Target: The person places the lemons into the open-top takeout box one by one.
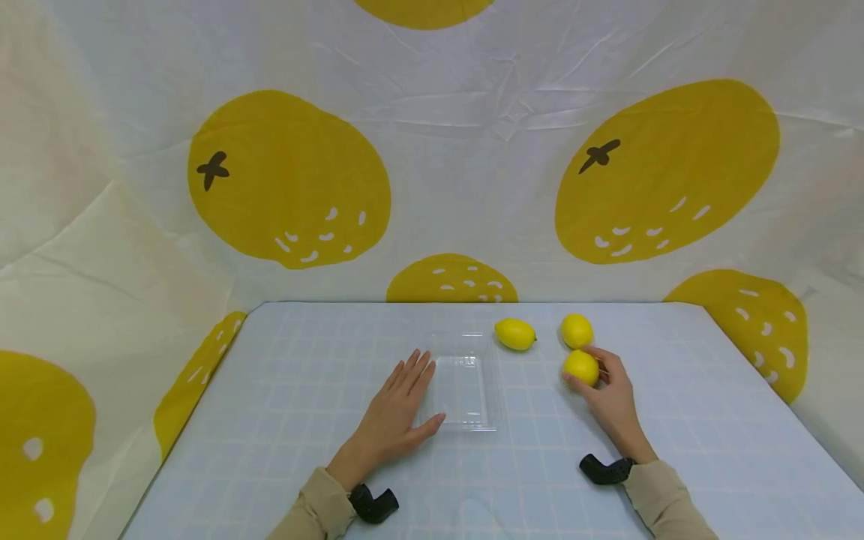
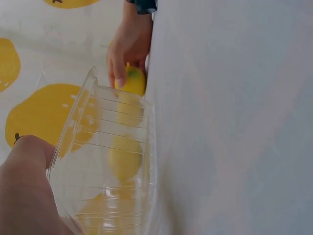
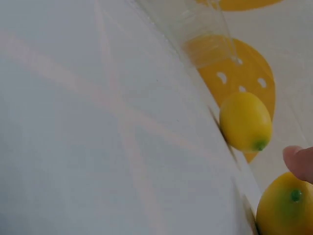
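A clear plastic container (image 1: pixel 496 397) stands on the table, its open side up. Against its left rim rests my left hand (image 1: pixel 391 424), fingers extended; the left wrist view shows the thumb (image 2: pixel 29 161) at the wall of the container (image 2: pixel 105 147). To the right, my right hand (image 1: pixel 613 394) holds a lemon (image 1: pixel 580 367) between thumb and fingers, on or close to the tabletop. Just behind it lies a second lemon (image 1: pixel 577 331). A third lemon (image 1: pixel 515 334) is near the container's back right corner, and shows in the right wrist view as a whole lemon (image 3: pixel 245 121).
A pale blue checked cloth (image 1: pixel 283 375) covers the table. Behind and at the sides hangs a white curtain (image 1: pixel 466 172) printed with large yellow fruits. Black bands with cameras (image 1: pixel 374 504) sit on both wrists.
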Tool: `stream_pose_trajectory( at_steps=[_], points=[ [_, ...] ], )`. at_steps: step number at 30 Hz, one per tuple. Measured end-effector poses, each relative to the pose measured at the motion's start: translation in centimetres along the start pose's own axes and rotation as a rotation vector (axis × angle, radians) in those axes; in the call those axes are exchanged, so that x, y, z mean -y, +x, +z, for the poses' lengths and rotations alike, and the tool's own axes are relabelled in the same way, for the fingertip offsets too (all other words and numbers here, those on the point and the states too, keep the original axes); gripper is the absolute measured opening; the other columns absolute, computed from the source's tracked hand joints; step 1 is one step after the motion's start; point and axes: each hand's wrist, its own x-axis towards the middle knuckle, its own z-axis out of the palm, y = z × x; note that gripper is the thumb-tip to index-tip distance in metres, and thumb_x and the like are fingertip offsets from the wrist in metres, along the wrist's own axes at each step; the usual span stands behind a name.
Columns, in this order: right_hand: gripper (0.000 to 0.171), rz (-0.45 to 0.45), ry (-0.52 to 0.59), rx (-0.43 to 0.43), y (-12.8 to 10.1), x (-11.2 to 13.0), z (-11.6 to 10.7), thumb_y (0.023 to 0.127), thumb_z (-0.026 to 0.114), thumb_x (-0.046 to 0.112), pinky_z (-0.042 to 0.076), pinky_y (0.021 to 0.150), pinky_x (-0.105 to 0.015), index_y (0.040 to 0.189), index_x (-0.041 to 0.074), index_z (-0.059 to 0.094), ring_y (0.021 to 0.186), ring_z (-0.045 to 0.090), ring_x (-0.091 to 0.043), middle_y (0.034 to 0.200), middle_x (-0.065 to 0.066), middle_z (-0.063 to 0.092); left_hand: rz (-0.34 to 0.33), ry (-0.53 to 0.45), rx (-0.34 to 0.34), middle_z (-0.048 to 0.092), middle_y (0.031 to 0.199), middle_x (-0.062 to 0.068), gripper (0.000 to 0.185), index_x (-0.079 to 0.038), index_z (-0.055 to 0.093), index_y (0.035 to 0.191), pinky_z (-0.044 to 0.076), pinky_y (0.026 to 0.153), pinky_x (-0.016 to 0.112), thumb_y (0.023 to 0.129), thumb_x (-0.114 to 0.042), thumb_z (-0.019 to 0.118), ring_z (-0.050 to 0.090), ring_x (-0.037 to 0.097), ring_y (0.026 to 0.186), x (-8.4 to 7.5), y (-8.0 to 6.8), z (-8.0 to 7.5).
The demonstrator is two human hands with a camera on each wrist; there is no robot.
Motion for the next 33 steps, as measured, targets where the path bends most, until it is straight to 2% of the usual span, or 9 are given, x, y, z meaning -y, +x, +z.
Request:
stream_pose_trajectory(
  at_steps=[7,16,21,25,28,33],
  points=[
    [0.068,-0.04,-0.018,0.06,-0.1,0.0,-0.2,0.085,0.079,0.024,0.034,0.089,-0.011,0.143,0.009,0.049,0.12,0.047,-0.027,0.14,-0.014,0.05,-0.014,-0.01,0.014,0.025,0.161,0.015,0.079,0.001,0.032,0.153,0.024,0.118,0.051,0.099,-0.056,0.039,0.021,0.033,0.149,-0.1,-0.1,0.0],
    [0.067,-0.11,0.009,0.115,-0.2,0.1,-0.7,0.087,0.077,0.018,0.024,0.097,-0.001,0.147,0.014,0.048,0.132,0.042,-0.035,0.147,-0.013,0.048,-0.026,-0.05,0.008,0.022,0.162,0.014,0.083,0.001,0.032,0.153,0.024,0.118,0.051,0.097,-0.06,0.042,0.022,0.035,0.148,-0.1,-0.2,0.2],
    [0.069,-0.091,0.001,0.141,-0.2,0.0,-0.9,0.088,0.077,0.023,0.024,0.098,-0.002,0.149,0.017,0.046,0.136,0.04,-0.033,0.149,-0.012,0.047,-0.053,-0.1,0.004,0.018,0.164,0.011,0.085,0.001,0.03,0.154,0.021,0.119,0.05,0.097,-0.06,0.044,0.021,0.036,0.149,-0.1,-0.4,0.6],
    [0.07,-0.05,-0.006,0.151,0.0,-0.1,-0.8,0.087,0.078,0.028,0.027,0.095,-0.002,0.148,0.016,0.047,0.132,0.043,-0.03,0.149,-0.011,0.047,-0.061,-0.143,-0.039,0.019,0.164,0.012,0.084,0.003,0.031,0.152,0.022,0.118,0.053,0.097,-0.06,0.043,0.02,0.037,0.148,-0.1,-0.6,1.1],
    [0.071,-0.027,-0.021,0.149,0.0,-0.2,-0.6,0.085,0.079,0.031,0.031,0.091,-0.004,0.147,0.015,0.048,0.127,0.048,-0.028,0.147,-0.011,0.048,-0.059,-0.152,-0.078,0.02,0.163,0.013,0.085,0.005,0.033,0.151,0.022,0.118,0.054,0.097,-0.061,0.041,0.02,0.038,0.148,0.1,-0.7,1.5],
    [0.07,-0.026,-0.059,0.141,0.0,-0.1,-0.5,0.083,0.081,0.034,0.039,0.085,-0.015,0.143,0.014,0.049,0.109,0.051,-0.023,0.141,-0.01,0.052,-0.056,-0.16,-0.09,0.02,0.164,0.012,0.084,0.002,0.031,0.153,0.018,0.12,0.051,0.097,-0.059,0.043,0.018,0.037,0.149,0.1,-0.8,1.9]
  ],
)
